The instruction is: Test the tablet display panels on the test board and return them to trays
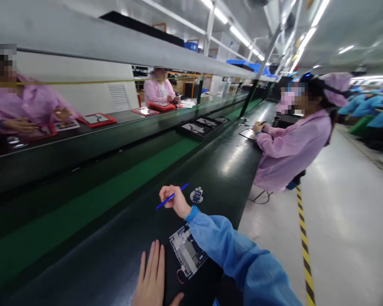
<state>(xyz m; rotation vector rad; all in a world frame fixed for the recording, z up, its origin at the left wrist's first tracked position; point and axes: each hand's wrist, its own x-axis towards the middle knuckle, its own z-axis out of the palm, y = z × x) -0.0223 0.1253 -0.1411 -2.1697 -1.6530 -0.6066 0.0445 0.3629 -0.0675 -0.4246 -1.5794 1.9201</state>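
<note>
My right hand (175,201), in a blue sleeve, is raised over the dark bench with its fingers closed on a blue pen (184,187). The pen slants, one end pointing up to the right. Flat on the bench lies my left hand (151,274), fingers stretched out and holding nothing. Just right of it sits an opened electronic device (187,250) with bare circuitry and a thin red wire at its lower corner; my right sleeve hides part of it. Beyond my right wrist, a small round light-coloured piece with a dark chip-like part (197,195) rests on the bench.
A green conveyor belt (140,180) runs along the bench's left side. Black trays (199,128) with panels stand farther up. A person in pink (296,144) works at the right; two others sit across the belt near red-framed panels (97,120). A grey rail (115,46) crosses overhead.
</note>
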